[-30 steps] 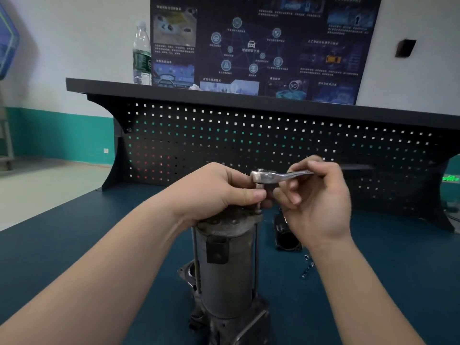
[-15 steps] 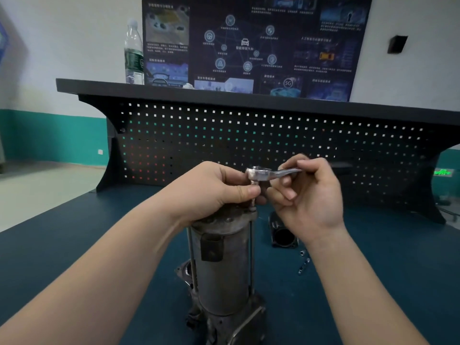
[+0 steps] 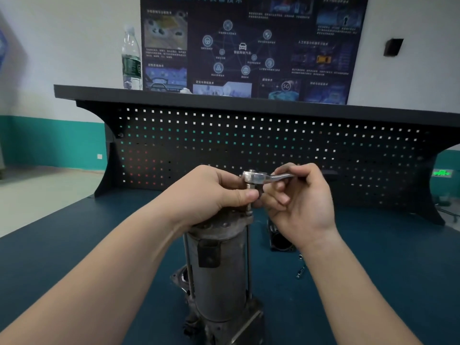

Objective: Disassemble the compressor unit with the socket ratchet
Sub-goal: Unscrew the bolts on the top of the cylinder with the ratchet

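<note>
Head view, only cam: compressor unit (image 3: 219, 267) stands upright on the blue bench mat (image 3: 373, 282), centre-low in frame, grey cylinder w/ long through-bolts down its sides. Socket ratchet (image 3: 256, 177) sits on top of the right-side through-bolt (image 3: 249, 250), head directly above the unit's top cap, handle pointing right. Left hand (image 3: 211, 192) rests on the cap, fingers curled, thumb and forefinger pinching the socket under the ratchet head. Right hand (image 3: 302, 202) has fingers curled round the handle, palm toward cam. Vs. 1 s ago: handle angle and both grips approx. unchanged; the framing has shifted, not the tool. Judgement: bolt is mid-loosening, little travel gained in this interval, unit not yet apart. Loose small fasteners (image 3: 300, 270) and a dark cylindrical part (image 3: 280, 241) lie on the mat right of the unit; water bottle (image 3: 131, 59) on rear shelf.
</note>
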{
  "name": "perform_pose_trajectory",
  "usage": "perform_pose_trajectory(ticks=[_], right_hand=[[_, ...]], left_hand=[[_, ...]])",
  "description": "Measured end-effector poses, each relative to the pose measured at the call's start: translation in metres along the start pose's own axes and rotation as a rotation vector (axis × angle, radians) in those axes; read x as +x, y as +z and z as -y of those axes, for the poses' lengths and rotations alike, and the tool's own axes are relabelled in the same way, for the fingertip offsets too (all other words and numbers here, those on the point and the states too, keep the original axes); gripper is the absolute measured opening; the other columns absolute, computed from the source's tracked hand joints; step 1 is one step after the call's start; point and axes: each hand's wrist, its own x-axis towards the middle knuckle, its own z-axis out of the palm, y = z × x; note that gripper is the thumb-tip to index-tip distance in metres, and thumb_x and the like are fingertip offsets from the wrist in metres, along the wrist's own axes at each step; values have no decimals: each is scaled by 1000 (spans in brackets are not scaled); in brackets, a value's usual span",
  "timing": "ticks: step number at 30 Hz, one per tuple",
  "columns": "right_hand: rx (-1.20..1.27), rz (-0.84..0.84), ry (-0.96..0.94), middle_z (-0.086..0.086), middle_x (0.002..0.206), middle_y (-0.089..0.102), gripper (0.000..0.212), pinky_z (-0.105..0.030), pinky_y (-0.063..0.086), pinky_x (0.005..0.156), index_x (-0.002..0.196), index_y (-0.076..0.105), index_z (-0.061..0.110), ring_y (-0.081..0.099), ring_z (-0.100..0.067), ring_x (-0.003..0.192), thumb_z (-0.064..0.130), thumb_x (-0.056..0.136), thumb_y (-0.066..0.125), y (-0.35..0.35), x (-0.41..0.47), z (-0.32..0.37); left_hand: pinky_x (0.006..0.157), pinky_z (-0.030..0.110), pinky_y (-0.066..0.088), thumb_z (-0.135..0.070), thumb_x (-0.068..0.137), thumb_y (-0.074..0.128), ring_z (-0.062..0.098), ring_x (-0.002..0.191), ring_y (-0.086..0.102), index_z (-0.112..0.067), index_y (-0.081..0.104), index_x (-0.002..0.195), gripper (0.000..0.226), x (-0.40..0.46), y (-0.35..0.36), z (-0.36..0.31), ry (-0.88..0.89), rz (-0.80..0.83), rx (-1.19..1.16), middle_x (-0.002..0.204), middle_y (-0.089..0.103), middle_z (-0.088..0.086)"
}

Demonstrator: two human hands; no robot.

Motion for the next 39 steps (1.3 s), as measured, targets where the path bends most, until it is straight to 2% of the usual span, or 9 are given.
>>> perform_pose_trajectory(ticks=[4,6,11,13,16,19,27,33,39], right_hand=[[-893,107,-795,4,48,46,27,-18,33,48,57,51,11,41,-5,43,21,82,53,5,-22,-4],[-1274,164,-856,11,45,48,30,-10,33,50,52,50,10,45,-1,43,27,74,60,12,-24,-4],[-181,133,-263,-4,50,43,11,-19,26,42,64,48,7,33,-13,38,13,72,49,7,-15,4],[-46,23,-130,-4,49,39,16,-20,25,41,62,47,8,30,-13,38,13,77,45,2,-7,0],[-457,34,-665,-5,51,42,20,-25,29,47,64,47,8,37,-16,43,13,83,46,3,-22,-13],[-1008,222,-1177,3,58,44,21,-19,35,56,66,52,11,42,-6,51,14,86,52,5,-32,-20],[-70,-9,-121,-4,50,39,28,-20,25,41,63,48,9,30,-13,38,14,89,38,4,-6,-1],[-1176,330,-1200,8,60,40,28,-17,34,55,62,51,9,41,-6,53,13,89,51,10,-34,-14],[-124,1,-181,-3,50,41,32,-19,26,41,58,53,12,32,-12,38,15,88,43,6,-11,0]], left_hand=[[58,11,48,-39,59,81,0,63,64,-28,80,73,18,0,1,1,23,-60,12,74,75,-6],[64,14,51,-40,54,79,2,70,66,-27,80,76,26,-3,-2,2,49,30,-44,78,76,-6],[81,16,55,-37,62,74,7,89,70,-26,80,91,31,-2,-6,2,15,65,-44,94,77,-2],[77,16,55,-40,64,77,5,83,71,-26,80,86,26,0,-1,0,0,-11,17,87,78,-4],[54,9,46,-35,70,80,-4,58,63,-29,80,75,8,0,4,-1,11,-74,55,70,74,-10],[60,12,49,-42,56,79,-1,66,65,-33,79,73,19,-3,1,0,43,-31,-1,75,75,-10],[79,13,54,-35,66,77,0,81,69,-27,80,86,21,0,0,-2,9,-29,13,87,77,-6],[56,14,47,-26,58,90,1,60,62,-26,78,70,16,-2,0,-1,25,-29,-20,69,72,-8],[68,12,53,-27,68,74,2,78,69,-20,80,88,22,-3,-2,-2,-10,41,-79,87,78,-3]])
